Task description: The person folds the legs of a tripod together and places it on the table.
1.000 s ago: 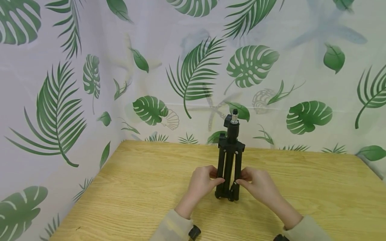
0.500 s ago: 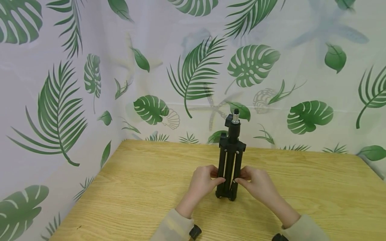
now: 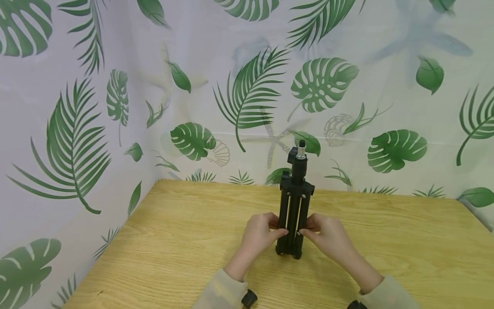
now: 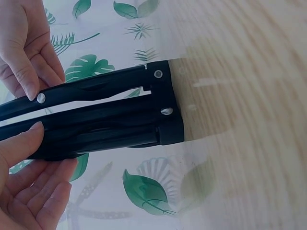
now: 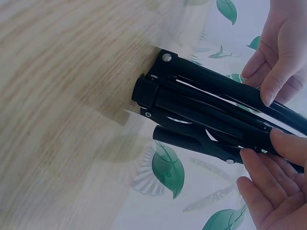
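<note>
A black folded tripod light stand with a silver stud on top stands upright on the wooden table. On its left side, my left hand pinches a leg, thumb in front and fingers behind. My right hand grips the opposite leg in the same way, its thumb near a rivet. In the left wrist view, the stand's foot meets the tabletop and the legs lie nearly parallel. From the right wrist, one leg end shows a little apart from the others.
A white leaf-print cloth hangs behind the table and along its left side. The table's back edge runs just behind the stand. Black wrist devices sit at both sleeve cuffs.
The stand's right leg has swung inward, so the lower ends sit closer together. My right hand has shifted slightly left with it; the left hand keeps its place.
</note>
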Demonstrator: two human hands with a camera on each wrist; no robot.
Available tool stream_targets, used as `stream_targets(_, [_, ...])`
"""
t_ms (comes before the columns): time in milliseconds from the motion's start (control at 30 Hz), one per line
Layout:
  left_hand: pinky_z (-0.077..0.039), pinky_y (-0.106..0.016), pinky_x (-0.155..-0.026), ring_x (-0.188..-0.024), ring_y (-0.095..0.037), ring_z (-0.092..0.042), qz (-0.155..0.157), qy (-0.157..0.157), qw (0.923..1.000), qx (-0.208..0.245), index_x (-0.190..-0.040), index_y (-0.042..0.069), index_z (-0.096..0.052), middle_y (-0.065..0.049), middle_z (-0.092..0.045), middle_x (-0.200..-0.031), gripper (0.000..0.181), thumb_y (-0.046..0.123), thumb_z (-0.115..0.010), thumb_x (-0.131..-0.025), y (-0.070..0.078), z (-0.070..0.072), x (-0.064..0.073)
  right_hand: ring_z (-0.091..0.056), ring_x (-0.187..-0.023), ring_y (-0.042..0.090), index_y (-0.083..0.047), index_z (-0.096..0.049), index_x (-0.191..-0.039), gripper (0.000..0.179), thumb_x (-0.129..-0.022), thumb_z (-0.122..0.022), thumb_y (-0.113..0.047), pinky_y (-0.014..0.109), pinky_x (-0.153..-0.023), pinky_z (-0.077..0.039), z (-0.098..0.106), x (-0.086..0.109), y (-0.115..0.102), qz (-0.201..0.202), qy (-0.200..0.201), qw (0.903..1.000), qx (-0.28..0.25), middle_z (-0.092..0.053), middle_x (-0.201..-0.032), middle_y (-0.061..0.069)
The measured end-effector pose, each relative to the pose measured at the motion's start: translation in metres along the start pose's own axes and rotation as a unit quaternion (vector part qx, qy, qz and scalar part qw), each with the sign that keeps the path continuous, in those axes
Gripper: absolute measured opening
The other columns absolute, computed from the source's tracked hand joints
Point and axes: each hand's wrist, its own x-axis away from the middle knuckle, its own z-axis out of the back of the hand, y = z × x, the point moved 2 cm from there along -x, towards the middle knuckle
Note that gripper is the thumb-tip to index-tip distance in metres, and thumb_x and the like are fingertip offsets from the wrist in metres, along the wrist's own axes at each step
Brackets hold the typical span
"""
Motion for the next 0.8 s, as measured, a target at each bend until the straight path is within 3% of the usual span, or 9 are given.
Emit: stream_targets(800, [-0.046, -0.019, -0.059, -0.068, -0.008, -0.060, -0.007, -0.001, 0.9999, 0.008, -0.083, 0.005, -0.066, 0.000, -0.064, -0.076, 0.016, 0.017, -0.071, -0.075, -0.0027, -0.0017, -0.0005, -0.063, -0.075, 0.021, -0.001, -0.064, -0.087, 0.011, -0.078, -0.066, -0.008, 0.036, -0.065, -0.050, 0.0093, -0.0014, 0.0022, 0.003, -0.025, 0.9992, -0.031, -0.065, -0.083, 0.008])
